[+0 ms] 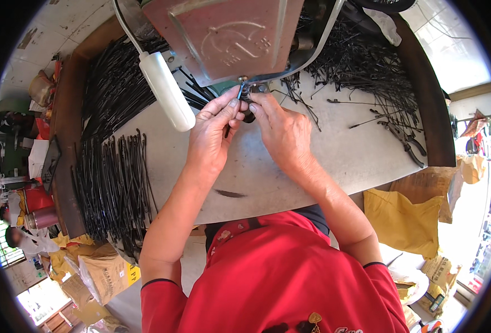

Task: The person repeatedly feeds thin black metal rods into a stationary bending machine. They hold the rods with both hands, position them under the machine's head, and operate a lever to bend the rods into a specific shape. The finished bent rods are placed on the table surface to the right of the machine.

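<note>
Both hands meet under the front edge of a machine with a large pinkish metal cover [229, 41]. My left hand [209, 136] is closed, thumb against fingers, on a thin dark rod [226, 131] whose lower end sticks out below the fingers. A small bluish glint shows at the fingertips, close to the machine's small metal parts [259, 87]. Just to the right, my right hand [285, 130] has its fingers curled and pressed together by those same parts. Whatever lies between its fingertips is hidden.
Long black rods [115, 183] lie in dense heaps along the left side. More thin black pieces with bent ends [362, 66] are tangled at the back right, near pliers [404, 141]. A white lamp [168, 91] hangs left of the machine. Raised brown edging [429, 94] borders the metal tabletop [334, 150].
</note>
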A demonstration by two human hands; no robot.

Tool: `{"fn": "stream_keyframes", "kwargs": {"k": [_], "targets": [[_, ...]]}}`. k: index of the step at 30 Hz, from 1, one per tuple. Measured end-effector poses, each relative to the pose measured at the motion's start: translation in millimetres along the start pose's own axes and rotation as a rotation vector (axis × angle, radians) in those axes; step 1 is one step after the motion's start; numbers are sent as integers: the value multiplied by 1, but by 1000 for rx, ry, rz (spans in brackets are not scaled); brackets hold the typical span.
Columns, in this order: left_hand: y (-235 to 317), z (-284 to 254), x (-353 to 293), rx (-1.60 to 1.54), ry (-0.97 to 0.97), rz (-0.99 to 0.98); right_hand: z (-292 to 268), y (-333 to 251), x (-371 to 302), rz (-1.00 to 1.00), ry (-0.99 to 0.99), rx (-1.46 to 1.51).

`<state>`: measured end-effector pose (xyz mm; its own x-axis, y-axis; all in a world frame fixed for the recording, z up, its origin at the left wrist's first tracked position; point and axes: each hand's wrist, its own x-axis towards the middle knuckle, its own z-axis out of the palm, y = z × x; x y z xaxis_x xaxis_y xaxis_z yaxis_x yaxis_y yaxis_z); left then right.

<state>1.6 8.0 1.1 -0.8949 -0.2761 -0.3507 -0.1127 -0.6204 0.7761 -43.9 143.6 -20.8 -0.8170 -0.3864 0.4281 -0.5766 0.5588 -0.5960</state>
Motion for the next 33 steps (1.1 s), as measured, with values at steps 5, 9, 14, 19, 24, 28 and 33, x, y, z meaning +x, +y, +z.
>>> {"fn": "stream_keyframes", "kwargs": {"k": [5, 9, 14, 19, 24, 28, 33], "targets": [[3, 3, -3, 488, 69, 203, -14, -9, 8, 38, -157, -109], [17, 8, -6, 938, 59, 396, -16, -6, 11, 11, -168, -90], [15, -11, 8, 901, -21, 478, -8, 5, 11, -23, -93, 92], [7, -15, 12, 651, -60, 381, -30, -9, 22, 279, -293, 350], [23, -6, -8, 340, -211, -3, -45, -16, 14, 221, -372, 365], [17, -1, -19, 67, -83, -13, -45, -16, -6, 535, -249, 922], [-3, -1, -29, -60, -52, 70, -23, -9, -29, 859, 73, 1756]]}}
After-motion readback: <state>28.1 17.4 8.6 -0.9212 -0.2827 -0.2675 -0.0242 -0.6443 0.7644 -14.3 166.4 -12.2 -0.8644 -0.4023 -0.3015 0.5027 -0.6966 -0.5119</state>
